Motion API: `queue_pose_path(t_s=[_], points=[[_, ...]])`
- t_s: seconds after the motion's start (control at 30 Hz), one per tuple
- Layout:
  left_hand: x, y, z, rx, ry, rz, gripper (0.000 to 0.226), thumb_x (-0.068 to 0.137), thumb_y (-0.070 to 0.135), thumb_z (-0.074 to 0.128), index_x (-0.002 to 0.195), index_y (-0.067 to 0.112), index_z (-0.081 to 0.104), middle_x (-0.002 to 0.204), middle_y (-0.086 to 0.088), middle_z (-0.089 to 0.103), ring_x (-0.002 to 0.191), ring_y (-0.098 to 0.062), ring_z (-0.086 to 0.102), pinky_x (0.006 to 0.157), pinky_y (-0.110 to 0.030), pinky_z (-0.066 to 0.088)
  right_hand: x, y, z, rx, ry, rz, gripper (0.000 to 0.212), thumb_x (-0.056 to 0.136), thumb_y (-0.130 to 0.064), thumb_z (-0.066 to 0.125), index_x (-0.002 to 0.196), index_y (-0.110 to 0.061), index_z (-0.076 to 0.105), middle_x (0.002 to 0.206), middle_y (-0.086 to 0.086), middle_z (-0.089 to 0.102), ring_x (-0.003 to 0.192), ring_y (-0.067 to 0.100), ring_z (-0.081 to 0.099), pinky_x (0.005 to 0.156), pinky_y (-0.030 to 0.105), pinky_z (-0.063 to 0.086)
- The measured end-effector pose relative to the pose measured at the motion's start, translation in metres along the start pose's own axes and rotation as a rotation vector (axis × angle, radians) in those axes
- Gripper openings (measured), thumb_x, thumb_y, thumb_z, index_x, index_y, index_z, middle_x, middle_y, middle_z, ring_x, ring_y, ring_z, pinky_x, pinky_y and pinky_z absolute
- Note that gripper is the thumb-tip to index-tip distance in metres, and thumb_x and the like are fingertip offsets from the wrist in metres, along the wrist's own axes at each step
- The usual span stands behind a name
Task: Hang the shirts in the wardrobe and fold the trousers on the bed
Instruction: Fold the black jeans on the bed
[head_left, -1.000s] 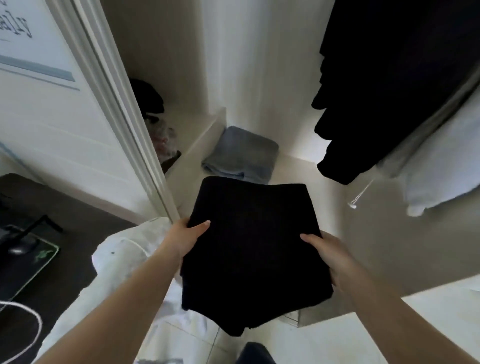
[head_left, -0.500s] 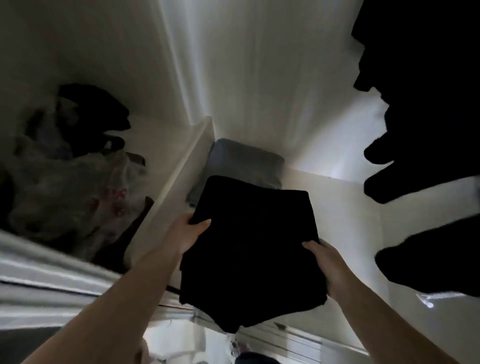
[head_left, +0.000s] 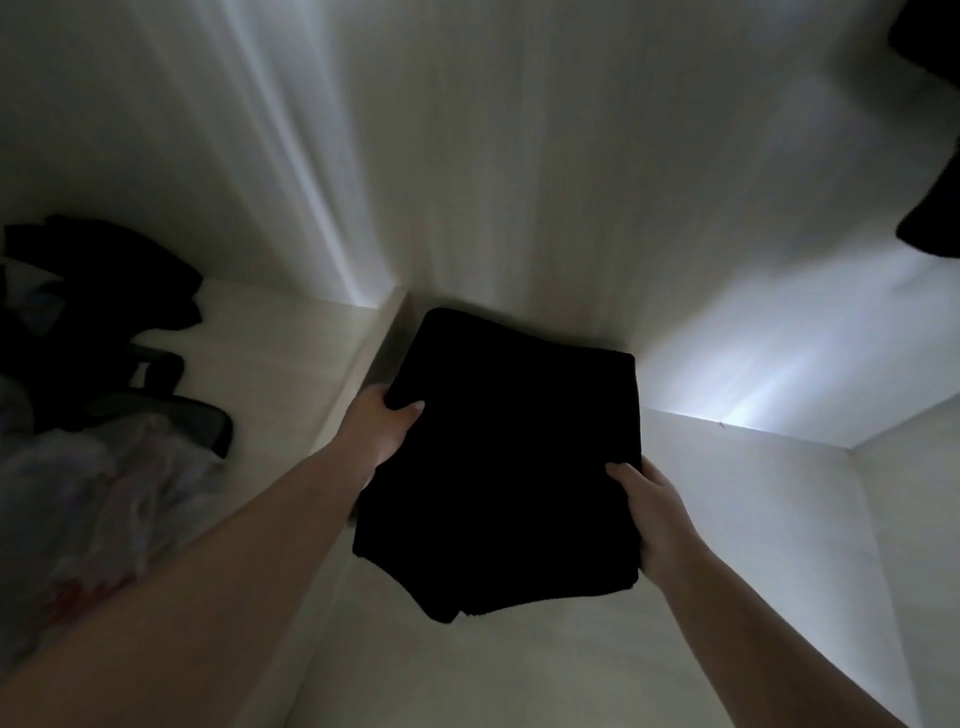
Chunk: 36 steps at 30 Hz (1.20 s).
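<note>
I hold a folded black garment (head_left: 509, 457), probably the trousers, inside the wardrobe, over the back left corner of a white shelf (head_left: 727, 545). My left hand (head_left: 382, 431) grips its left edge, thumb on top. My right hand (head_left: 657, 514) grips the right edge the same way. The garment hides the grey folded cloth that lay in that corner. I cannot tell whether it rests on anything.
A white divider (head_left: 358, 384) separates this compartment from the left one, which holds dark clothes (head_left: 114, 312) and a crumpled plastic bag (head_left: 104, 493). Dark hanging clothes (head_left: 935, 218) reach in at the upper right. The wardrobe back wall stands close behind.
Both hands have carried the folded garment forward and deeper into the wardrobe, over the grey cloth. The view has moved inside; the door frame and floor have left the picture.
</note>
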<state>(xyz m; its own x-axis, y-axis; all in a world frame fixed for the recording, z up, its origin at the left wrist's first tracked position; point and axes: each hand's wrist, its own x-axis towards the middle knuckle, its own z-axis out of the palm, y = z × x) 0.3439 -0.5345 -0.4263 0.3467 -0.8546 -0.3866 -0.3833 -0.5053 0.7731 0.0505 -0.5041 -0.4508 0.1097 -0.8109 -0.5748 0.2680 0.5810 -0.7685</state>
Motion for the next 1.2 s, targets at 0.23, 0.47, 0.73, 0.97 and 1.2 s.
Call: queue_pose_path(t_s=[0.23,0.47,0.73,0.97,1.2], points=[[0.04,-0.027,0.023,0.166,0.047,-0.07,0.023,0.087,0.024,0.064,0.108,0.014,0.065,0.086,-0.005,0.068,0.084,-0.026,0.066,0.07,-0.031,0.049,0.037,0.019,0.006,-0.008,0.053,0.052,0.03,0.096,-0.011,0.052,0.126,-0.017,0.057,0.112,0.018,0.067,0.1,0.036,0.064,0.087,0.047,0.05],[0.038,-0.025,0.049,0.615,0.196,0.588,0.068,0.082,0.011,0.066,0.143,0.003,0.038,0.149,-0.019,0.036,0.139,-0.035,0.031,0.114,-0.046,0.027,0.067,0.007,0.026,-1.061,0.321,-0.52,0.071,0.09,-0.029,0.057,0.15,-0.015,0.022,0.156,0.007,0.024,0.143,0.024,0.021,0.117,0.043,0.021],[0.088,-0.036,0.075,0.859,0.105,0.552,0.093,0.088,0.058,0.049,0.151,0.002,0.01,0.16,-0.014,0.004,0.148,-0.026,0.002,0.118,-0.042,0.007,0.126,0.021,0.029,-1.576,0.33,-0.572,0.088,0.089,-0.064,0.037,0.153,-0.014,0.003,0.161,0.006,-0.002,0.148,0.019,-0.007,0.12,0.042,-0.002],[0.094,-0.027,0.075,0.877,-0.005,0.372,0.097,0.087,0.062,0.047,0.151,0.005,0.002,0.161,-0.009,-0.005,0.148,-0.021,-0.003,0.118,-0.046,0.007,0.128,0.016,0.034,-1.526,0.247,-0.449,0.091,0.089,-0.062,0.041,0.152,-0.013,-0.001,0.161,0.004,-0.005,0.148,0.017,-0.008,0.119,0.046,-0.002],[-0.017,-0.065,0.069,0.699,0.01,0.544,0.094,0.084,0.076,0.018,0.152,0.014,0.001,0.16,0.002,0.001,0.146,-0.012,-0.004,0.117,-0.044,-0.001,0.041,0.062,0.039,-1.547,0.227,-0.65,0.088,0.085,-0.069,0.027,0.151,-0.012,0.019,0.158,0.012,0.018,0.147,0.025,0.011,0.115,0.053,0.007]])
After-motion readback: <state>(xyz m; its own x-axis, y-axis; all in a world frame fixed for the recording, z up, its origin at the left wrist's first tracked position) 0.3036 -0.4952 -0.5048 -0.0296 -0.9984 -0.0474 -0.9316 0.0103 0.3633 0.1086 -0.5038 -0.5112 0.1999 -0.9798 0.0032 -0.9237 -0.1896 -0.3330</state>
